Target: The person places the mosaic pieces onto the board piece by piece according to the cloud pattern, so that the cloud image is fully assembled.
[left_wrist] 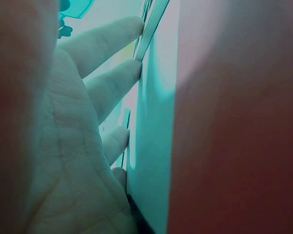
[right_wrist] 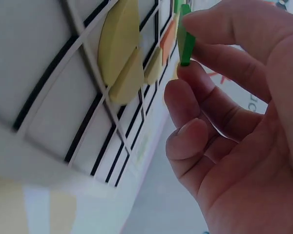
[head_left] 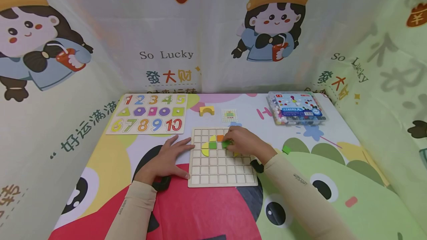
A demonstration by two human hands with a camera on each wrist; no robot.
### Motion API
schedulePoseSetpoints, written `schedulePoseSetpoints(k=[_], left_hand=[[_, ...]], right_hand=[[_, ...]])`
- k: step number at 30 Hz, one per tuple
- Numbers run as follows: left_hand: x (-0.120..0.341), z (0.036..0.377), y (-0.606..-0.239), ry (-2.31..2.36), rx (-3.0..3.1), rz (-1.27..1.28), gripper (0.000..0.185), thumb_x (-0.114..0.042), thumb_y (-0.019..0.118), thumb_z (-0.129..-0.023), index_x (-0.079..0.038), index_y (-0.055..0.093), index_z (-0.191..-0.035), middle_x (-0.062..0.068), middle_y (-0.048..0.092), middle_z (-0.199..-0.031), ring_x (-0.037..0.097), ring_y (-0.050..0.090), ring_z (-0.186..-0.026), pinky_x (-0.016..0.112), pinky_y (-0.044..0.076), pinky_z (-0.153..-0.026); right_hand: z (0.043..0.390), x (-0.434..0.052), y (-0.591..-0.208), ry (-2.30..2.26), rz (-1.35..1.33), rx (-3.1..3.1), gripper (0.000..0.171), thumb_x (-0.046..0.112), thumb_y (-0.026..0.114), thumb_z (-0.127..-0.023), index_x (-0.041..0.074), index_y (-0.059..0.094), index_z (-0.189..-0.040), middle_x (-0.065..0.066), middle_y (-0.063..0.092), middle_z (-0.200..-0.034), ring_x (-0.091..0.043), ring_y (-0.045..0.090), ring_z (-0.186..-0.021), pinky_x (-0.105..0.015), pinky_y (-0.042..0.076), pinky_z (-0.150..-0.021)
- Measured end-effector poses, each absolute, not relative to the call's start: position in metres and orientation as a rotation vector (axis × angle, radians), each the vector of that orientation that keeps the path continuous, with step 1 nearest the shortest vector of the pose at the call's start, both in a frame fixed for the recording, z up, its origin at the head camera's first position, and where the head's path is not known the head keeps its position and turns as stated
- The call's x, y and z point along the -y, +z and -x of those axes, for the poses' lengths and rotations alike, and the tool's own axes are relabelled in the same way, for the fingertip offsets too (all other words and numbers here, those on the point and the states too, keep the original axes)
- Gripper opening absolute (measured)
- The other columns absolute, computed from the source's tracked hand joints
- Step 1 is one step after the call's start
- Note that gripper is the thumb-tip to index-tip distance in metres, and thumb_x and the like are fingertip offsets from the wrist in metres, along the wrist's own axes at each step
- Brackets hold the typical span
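Overhead, right hand [head_left: 245, 143] pinching green piece [right_wrist: 184, 35]

My counter [head_left: 333, 166], under a bright cartoon cloth

On it lie the grid board [head_left: 221, 179] in front of me, a number puzzle [head_left: 150, 114] far left, a yellow arch block [head_left: 207, 110], a small pattern card [head_left: 229, 115], a bead box [head_left: 297, 108] far right, and a loose green piece [head_left: 286, 149].
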State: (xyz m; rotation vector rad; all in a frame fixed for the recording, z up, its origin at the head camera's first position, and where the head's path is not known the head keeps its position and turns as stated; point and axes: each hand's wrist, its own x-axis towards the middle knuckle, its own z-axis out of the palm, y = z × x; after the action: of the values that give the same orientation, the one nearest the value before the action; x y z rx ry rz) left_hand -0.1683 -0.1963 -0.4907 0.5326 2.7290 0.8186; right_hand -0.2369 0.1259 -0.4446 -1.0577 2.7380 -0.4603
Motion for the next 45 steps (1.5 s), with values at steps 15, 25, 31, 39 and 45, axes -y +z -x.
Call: schedulePoseSetpoints(k=[15,25,31,39,45], left_hand=[[0.196,0.169,-0.490,0.814,-2.741,-0.547,0.106,-0.051,0.097,-0.064,-0.032,0.050,-0.158,-0.002,0.032,-0.174,0.039,0.009,-0.163,0.064,0.052,-0.109],[0.196,0.169,-0.491,0.817,-2.731,-0.533,0.107,-0.050,0.097,-0.064,-0.033,0.049,-0.159,-0.003,0.031,-0.174,0.038,0.007,-0.164,0.063,0.055,-0.106],[0.197,0.169,-0.492,0.814,-2.735,-0.532,0.107,-0.051,0.097,-0.064,-0.033,0.049,-0.159,-0.003,0.031,-0.174,0.038,0.007,-0.163,0.063,0.055,-0.106],[0.198,0.169,-0.493,0.816,-2.737,-0.546,0.107,-0.050,0.097,-0.065,-0.033,0.049,-0.159,-0.003,0.031,-0.174,0.038,0.008,-0.163,0.064,0.054,-0.107],[0.198,0.169,-0.493,0.810,-2.742,-0.542,0.107,-0.050,0.097,-0.064,-0.033,0.049,-0.159,-0.003,0.031,-0.174,0.038,0.008,-0.163,0.064,0.053,-0.107]], right_hand=[[0.240,-0.110,-0.450,-0.385,1.123,-2.709,0.022,0.011,0.077,-0.096,0.012,0.082,-0.117,-0.004,0.070,-0.107,-0.015,0.060,-0.095,-0.029,0.055,-0.085],[0.240,-0.107,-0.453,-0.404,1.056,-2.721,0.023,0.010,0.076,-0.096,0.013,0.082,-0.118,-0.003,0.071,-0.110,-0.014,0.061,-0.098,-0.030,0.056,-0.086],[0.239,-0.106,-0.455,-0.448,1.036,-2.726,0.023,0.010,0.078,-0.095,0.012,0.082,-0.117,-0.003,0.073,-0.110,-0.014,0.062,-0.098,-0.030,0.056,-0.087],[0.238,-0.104,-0.456,-0.462,1.025,-2.743,0.022,0.013,0.080,-0.094,0.012,0.083,-0.116,-0.002,0.074,-0.106,-0.013,0.060,-0.093,-0.030,0.055,-0.085],[0.237,-0.104,-0.458,-0.512,0.963,-2.753,0.023,0.014,0.082,-0.093,0.013,0.083,-0.116,-0.001,0.075,-0.106,-0.012,0.060,-0.092,-0.028,0.055,-0.082]])
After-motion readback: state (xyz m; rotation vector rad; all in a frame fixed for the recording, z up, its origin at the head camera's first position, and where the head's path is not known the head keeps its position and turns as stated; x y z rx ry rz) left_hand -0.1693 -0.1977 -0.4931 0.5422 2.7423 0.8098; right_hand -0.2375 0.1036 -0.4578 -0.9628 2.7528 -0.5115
